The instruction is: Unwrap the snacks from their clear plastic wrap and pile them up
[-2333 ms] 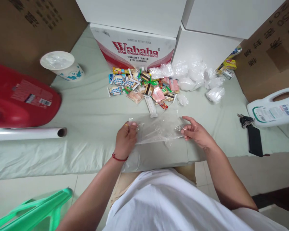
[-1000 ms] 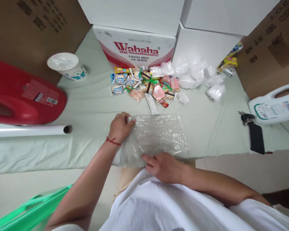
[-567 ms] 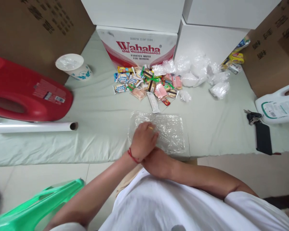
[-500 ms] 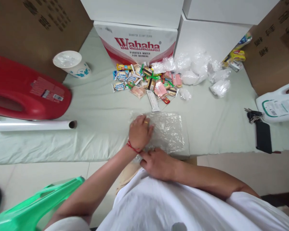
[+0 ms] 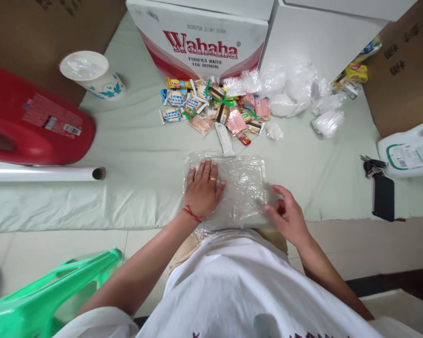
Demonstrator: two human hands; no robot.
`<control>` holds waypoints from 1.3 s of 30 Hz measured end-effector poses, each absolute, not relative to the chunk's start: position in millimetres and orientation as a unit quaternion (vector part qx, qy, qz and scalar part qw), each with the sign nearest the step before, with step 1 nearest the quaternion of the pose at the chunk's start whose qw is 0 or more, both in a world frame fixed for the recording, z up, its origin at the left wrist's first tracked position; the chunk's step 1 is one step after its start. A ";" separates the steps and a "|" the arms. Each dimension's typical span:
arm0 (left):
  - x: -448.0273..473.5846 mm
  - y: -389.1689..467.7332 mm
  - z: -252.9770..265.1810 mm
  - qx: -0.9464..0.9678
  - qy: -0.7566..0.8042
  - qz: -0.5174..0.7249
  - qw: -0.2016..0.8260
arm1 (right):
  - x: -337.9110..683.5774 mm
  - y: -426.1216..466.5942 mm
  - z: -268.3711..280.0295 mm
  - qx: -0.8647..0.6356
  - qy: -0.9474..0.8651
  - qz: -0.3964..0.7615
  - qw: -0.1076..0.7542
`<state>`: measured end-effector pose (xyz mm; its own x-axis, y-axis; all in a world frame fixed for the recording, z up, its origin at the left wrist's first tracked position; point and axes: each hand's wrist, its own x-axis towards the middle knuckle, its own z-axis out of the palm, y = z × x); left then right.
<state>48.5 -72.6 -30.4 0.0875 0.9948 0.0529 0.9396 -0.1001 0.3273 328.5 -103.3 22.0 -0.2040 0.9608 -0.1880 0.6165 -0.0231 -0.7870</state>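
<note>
A clear plastic bag (image 5: 241, 183) lies flat at the front edge of the cloth-covered table, its near edge hanging toward my lap. My left hand (image 5: 202, 185) rests palm down on the bag's left part, fingers stretched out. At the bag's right edge is my right hand (image 5: 285, 211), thumb and fingers apart, with nothing visible between them. Just beyond the bag spreads a pile of small wrapped snacks (image 5: 211, 110). A white wrapped bar (image 5: 224, 139) sits at the pile's near side.
Crumpled clear bags (image 5: 292, 94) lie right of the snacks, before a Wahaha carton (image 5: 204, 42). Left are a paper cup (image 5: 107, 84), a red jug (image 5: 45, 117) and a white roll (image 5: 38, 173). Right are keys (image 5: 372, 165), a phone (image 5: 383, 197) and a white jug (image 5: 409, 150). A green stool (image 5: 56, 291) stands below.
My right hand has moved from beside my left wrist to the bag's right edge and its fingers have parted. My left hand's fingers have spread flatter on the bag. The view has shifted slightly.
</note>
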 end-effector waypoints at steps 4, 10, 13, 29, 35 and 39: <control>46.8 -72.8 -28.0 0.730 0.661 0.135 0.111 | 299.6 -91.9 25.1 -0.364 -0.859 0.348 0.094; 34.9 -75.6 -28.4 0.738 0.650 0.138 0.117 | 328.2 -78.8 29.3 -0.321 -0.916 0.240 0.019; 31.2 -76.5 -28.7 0.746 0.642 0.136 0.113 | 357.9 -91.2 34.5 -0.358 -0.907 0.217 0.037; 30.5 -78.7 -27.4 0.769 0.623 0.107 0.097 | 306.8 -49.2 16.2 -0.409 -0.888 0.163 0.132; 9.2 -75.8 -27.9 0.748 0.647 0.122 0.079 | 298.5 -14.5 -24.5 -0.434 -0.897 0.080 0.019; -4.4 -66.8 -30.1 0.718 0.681 0.124 0.079 | 321.2 8.0 -17.9 -0.455 -0.885 0.093 0.026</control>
<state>-4.4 -66.8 -30.1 0.0424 0.9966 0.0700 0.9575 -0.0606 0.2820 321.2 8.0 -17.9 -0.5850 0.8101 -0.0383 0.8004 0.5691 -0.1885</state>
